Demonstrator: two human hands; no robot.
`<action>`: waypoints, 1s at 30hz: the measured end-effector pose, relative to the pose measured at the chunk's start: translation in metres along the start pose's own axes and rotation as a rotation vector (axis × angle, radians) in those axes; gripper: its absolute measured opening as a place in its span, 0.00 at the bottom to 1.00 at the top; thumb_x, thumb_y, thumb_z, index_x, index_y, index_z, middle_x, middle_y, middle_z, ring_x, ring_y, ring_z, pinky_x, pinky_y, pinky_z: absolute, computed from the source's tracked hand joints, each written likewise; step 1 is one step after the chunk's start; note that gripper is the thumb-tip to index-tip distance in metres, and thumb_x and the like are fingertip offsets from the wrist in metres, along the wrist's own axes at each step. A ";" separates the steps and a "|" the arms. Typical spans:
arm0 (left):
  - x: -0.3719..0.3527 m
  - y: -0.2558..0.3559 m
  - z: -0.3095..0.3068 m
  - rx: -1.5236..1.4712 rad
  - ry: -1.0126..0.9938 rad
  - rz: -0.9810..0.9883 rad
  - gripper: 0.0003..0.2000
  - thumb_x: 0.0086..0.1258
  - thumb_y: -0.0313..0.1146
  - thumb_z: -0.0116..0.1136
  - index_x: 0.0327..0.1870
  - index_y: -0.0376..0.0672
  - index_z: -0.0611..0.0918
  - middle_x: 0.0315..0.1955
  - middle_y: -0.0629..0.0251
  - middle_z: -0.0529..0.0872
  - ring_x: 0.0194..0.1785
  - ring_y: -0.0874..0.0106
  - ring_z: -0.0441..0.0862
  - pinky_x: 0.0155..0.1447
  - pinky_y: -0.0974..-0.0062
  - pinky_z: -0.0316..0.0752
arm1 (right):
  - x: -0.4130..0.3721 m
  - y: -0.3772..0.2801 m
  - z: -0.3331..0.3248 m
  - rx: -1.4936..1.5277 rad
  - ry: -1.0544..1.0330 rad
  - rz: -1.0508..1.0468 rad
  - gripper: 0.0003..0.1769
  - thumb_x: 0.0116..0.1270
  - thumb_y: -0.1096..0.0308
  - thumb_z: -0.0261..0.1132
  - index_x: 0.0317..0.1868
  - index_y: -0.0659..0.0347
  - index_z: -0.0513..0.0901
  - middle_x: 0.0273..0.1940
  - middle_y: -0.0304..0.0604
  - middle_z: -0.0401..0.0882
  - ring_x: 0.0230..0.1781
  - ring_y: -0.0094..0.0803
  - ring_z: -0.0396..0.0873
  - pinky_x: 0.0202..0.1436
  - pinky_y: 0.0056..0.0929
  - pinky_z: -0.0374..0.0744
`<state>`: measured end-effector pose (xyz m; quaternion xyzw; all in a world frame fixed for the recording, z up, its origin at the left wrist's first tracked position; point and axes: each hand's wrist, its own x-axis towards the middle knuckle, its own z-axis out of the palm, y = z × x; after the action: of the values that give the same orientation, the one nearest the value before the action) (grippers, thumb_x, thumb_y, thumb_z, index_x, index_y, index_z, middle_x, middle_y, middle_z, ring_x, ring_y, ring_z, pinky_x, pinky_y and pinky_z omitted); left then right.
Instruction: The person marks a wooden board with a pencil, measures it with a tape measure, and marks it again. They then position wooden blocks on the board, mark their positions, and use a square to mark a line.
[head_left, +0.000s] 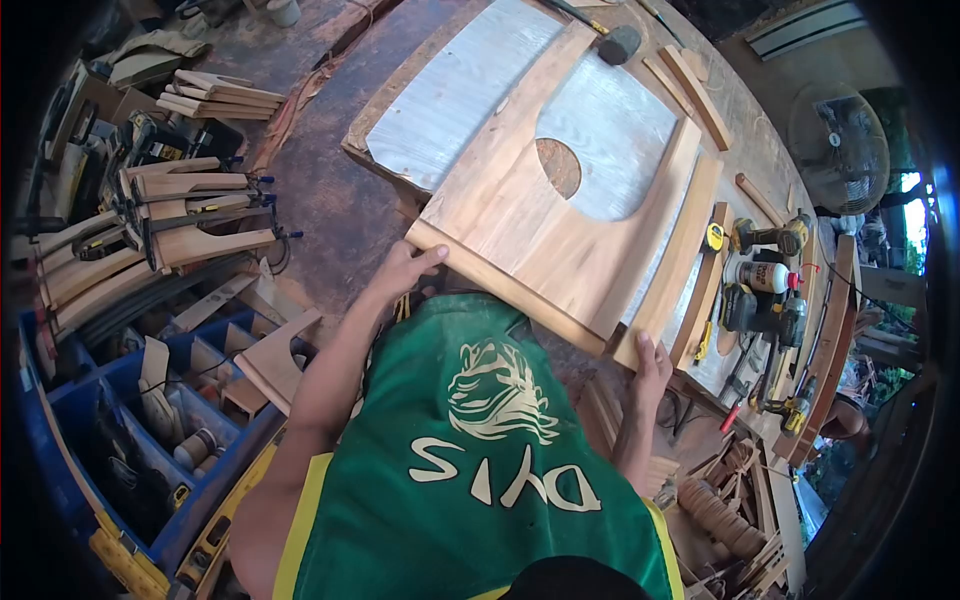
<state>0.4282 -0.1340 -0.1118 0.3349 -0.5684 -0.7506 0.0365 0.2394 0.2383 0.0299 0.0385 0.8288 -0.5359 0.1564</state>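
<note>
Both hands are set wide apart, each on a near corner of a wooden panel (540,225) lying flat on the desk (330,195). The left hand (405,268) curls over the panel's near left corner, fingers on the top face; whether the thumb is hooked beneath cannot be told. The right hand (650,365) rests with straight fingers against the near end of the side slat (680,255) along the panel's right edge; it touches the wood, but a closed grip cannot be made out.

The panel is pale reddish wood, built of boards that widen towards the person, with a rounded cut-out on its right side. Through the cut-out show a grey sheet (610,130) and a round brown patch (558,165) below. The panel sits tilted across the middle of the desk, its near edge just beside the person's green vest (480,470).

Right of the panel lie a yellow tape measure (713,237), a cordless drill (770,238) and a glue bottle (765,275). Loose wooden strips (695,90) rest at the far right corner. A fan (838,148) stands beyond the desk. On the left, well apart from the hands, curved wooden pieces held in clamps (190,215) are stacked above a blue bin (130,420) of small parts.
</note>
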 end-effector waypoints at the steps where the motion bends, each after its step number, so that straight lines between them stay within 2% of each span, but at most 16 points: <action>1: 0.003 0.007 -0.006 0.051 -0.025 -0.079 0.30 0.67 0.54 0.72 0.56 0.33 0.86 0.40 0.61 0.89 0.37 0.73 0.84 0.45 0.71 0.82 | -0.005 -0.014 0.019 0.100 -0.019 -0.011 0.18 0.73 0.59 0.70 0.49 0.68 0.85 0.34 0.37 0.83 0.33 0.23 0.79 0.36 0.25 0.77; 2: 0.004 0.021 -0.020 0.289 -0.112 -0.142 0.32 0.65 0.55 0.74 0.55 0.31 0.86 0.38 0.56 0.91 0.36 0.69 0.87 0.45 0.69 0.83 | -0.010 -0.027 0.040 0.128 -0.082 -0.045 0.19 0.73 0.60 0.70 0.52 0.70 0.83 0.40 0.40 0.84 0.39 0.24 0.79 0.44 0.26 0.77; 3: -0.005 0.037 -0.025 0.446 -0.038 -0.087 0.32 0.65 0.55 0.73 0.55 0.30 0.86 0.38 0.55 0.92 0.37 0.68 0.88 0.44 0.69 0.83 | -0.013 -0.037 0.059 0.156 -0.143 -0.078 0.21 0.73 0.61 0.69 0.54 0.72 0.82 0.45 0.44 0.85 0.44 0.25 0.79 0.51 0.27 0.78; 5: -0.027 0.077 -0.028 0.763 0.111 0.027 0.32 0.66 0.54 0.73 0.54 0.29 0.86 0.38 0.51 0.93 0.38 0.66 0.91 0.44 0.68 0.84 | -0.007 -0.047 0.088 0.078 -0.166 -0.095 0.20 0.72 0.61 0.69 0.52 0.73 0.82 0.44 0.46 0.85 0.44 0.28 0.80 0.51 0.30 0.78; 8: -0.042 0.137 -0.010 0.641 0.338 0.209 0.33 0.67 0.52 0.72 0.58 0.28 0.84 0.45 0.46 0.92 0.47 0.63 0.92 0.50 0.67 0.84 | 0.000 -0.058 0.131 -0.047 -0.193 -0.227 0.21 0.68 0.60 0.70 0.49 0.73 0.82 0.42 0.55 0.86 0.41 0.37 0.83 0.48 0.36 0.80; 11: -0.015 0.169 0.009 0.548 0.184 0.335 0.32 0.69 0.49 0.71 0.61 0.25 0.82 0.50 0.45 0.90 0.54 0.63 0.89 0.60 0.65 0.81 | -0.010 -0.065 0.168 -0.182 -0.220 -0.279 0.22 0.66 0.58 0.71 0.45 0.72 0.81 0.40 0.63 0.85 0.37 0.51 0.85 0.44 0.44 0.81; 13: 0.020 0.176 0.023 0.558 0.085 0.402 0.34 0.69 0.51 0.71 0.61 0.26 0.82 0.51 0.43 0.90 0.54 0.61 0.89 0.59 0.65 0.82 | -0.012 -0.078 0.192 -0.314 -0.209 -0.335 0.22 0.65 0.57 0.71 0.41 0.72 0.79 0.38 0.66 0.83 0.34 0.60 0.84 0.41 0.50 0.81; 16: 0.065 0.191 0.041 0.569 -0.001 0.482 0.35 0.68 0.53 0.72 0.62 0.27 0.81 0.49 0.44 0.90 0.52 0.61 0.90 0.57 0.66 0.83 | -0.022 -0.085 0.224 -0.484 -0.153 -0.447 0.22 0.64 0.55 0.71 0.39 0.69 0.76 0.36 0.63 0.81 0.33 0.64 0.82 0.39 0.55 0.80; 18: 0.091 0.204 0.041 0.603 -0.067 0.530 0.36 0.67 0.53 0.72 0.63 0.28 0.81 0.46 0.46 0.90 0.51 0.62 0.90 0.57 0.66 0.83 | -0.025 -0.081 0.245 -0.501 -0.072 -0.482 0.23 0.63 0.55 0.72 0.39 0.69 0.76 0.34 0.62 0.80 0.32 0.63 0.82 0.38 0.56 0.79; 19: 0.103 0.209 0.037 0.573 -0.135 0.490 0.36 0.66 0.53 0.73 0.63 0.27 0.81 0.46 0.47 0.90 0.50 0.63 0.90 0.56 0.66 0.83 | -0.027 -0.081 0.255 -0.516 -0.027 -0.496 0.23 0.63 0.55 0.72 0.39 0.69 0.75 0.33 0.61 0.79 0.32 0.63 0.82 0.38 0.57 0.78; 21: 0.122 0.211 0.029 0.487 -0.238 0.399 0.36 0.65 0.51 0.74 0.64 0.27 0.81 0.46 0.48 0.90 0.47 0.64 0.90 0.54 0.67 0.84 | -0.034 -0.088 0.274 -0.576 0.008 -0.431 0.24 0.63 0.55 0.72 0.42 0.68 0.75 0.36 0.61 0.79 0.33 0.63 0.82 0.38 0.57 0.79; 24: 0.169 0.200 0.010 0.469 -0.329 0.440 0.36 0.63 0.49 0.76 0.63 0.26 0.80 0.44 0.50 0.90 0.43 0.66 0.90 0.50 0.68 0.83 | -0.041 -0.097 0.304 -0.686 0.062 -0.392 0.25 0.63 0.53 0.72 0.46 0.66 0.74 0.38 0.58 0.79 0.31 0.60 0.83 0.36 0.57 0.80; 27: 0.194 0.195 0.009 0.521 -0.355 0.520 0.38 0.60 0.48 0.77 0.63 0.25 0.80 0.46 0.46 0.89 0.49 0.60 0.89 0.54 0.66 0.83 | -0.046 -0.102 0.327 -0.695 0.126 -0.369 0.27 0.63 0.52 0.72 0.48 0.64 0.73 0.39 0.57 0.79 0.31 0.59 0.84 0.35 0.57 0.81; 30: 0.204 0.196 0.017 0.754 -0.347 0.584 0.43 0.58 0.50 0.75 0.67 0.24 0.76 0.55 0.39 0.83 0.60 0.53 0.83 0.64 0.62 0.79 | -0.052 -0.099 0.336 -0.683 0.113 -0.331 0.28 0.61 0.52 0.74 0.49 0.65 0.73 0.39 0.58 0.81 0.32 0.60 0.84 0.35 0.56 0.80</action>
<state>0.1972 -0.2779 -0.0313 0.0222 -0.8675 -0.4963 0.0265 0.3389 -0.1010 0.0056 -0.1209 0.9619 -0.2439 0.0255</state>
